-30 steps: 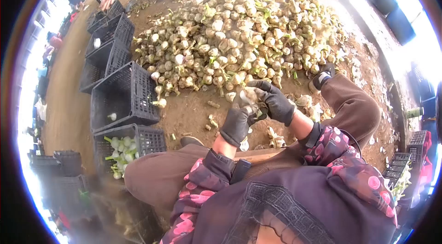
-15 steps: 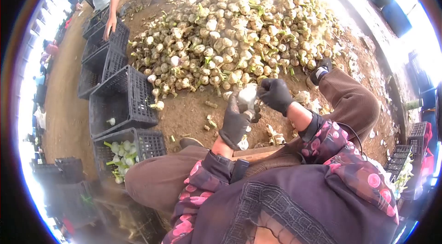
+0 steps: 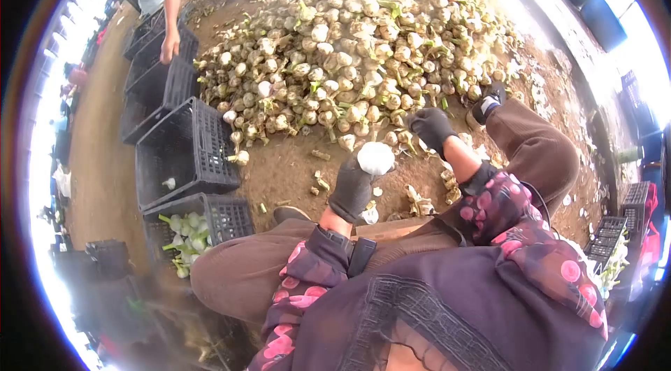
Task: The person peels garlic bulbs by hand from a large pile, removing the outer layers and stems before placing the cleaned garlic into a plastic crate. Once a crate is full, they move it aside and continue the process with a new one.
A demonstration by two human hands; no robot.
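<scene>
A clean white garlic bulb point(image 3: 376, 158) sits in my left hand point(image 3: 352, 188), whose black-gloved fingers are wrapped round it. My right hand point(image 3: 431, 127), also in a black glove, is apart from that bulb, up and to the right near the front edge of the garlic pile point(image 3: 335, 56). Its fingers look curled, and anything inside them is hidden. The bulbs in the pile are dirty, and many carry stubs of green stem. Peeled skins point(image 3: 418, 202) lie on the soil below my hands.
On the left stands a row of black crates; the nearest crate point(image 3: 231, 219) holds trimmed garlic point(image 3: 187, 237), and the crate beyond it point(image 3: 210, 151) has one bulb visible. A co-worker's hand point(image 3: 170, 46) is over a farther crate. My bent legs flank the work spot.
My right hand has moved away from the bulb, to the right. My left hand has turned so that the bulb's round white face shows. The co-worker's arm has shifted slightly.
</scene>
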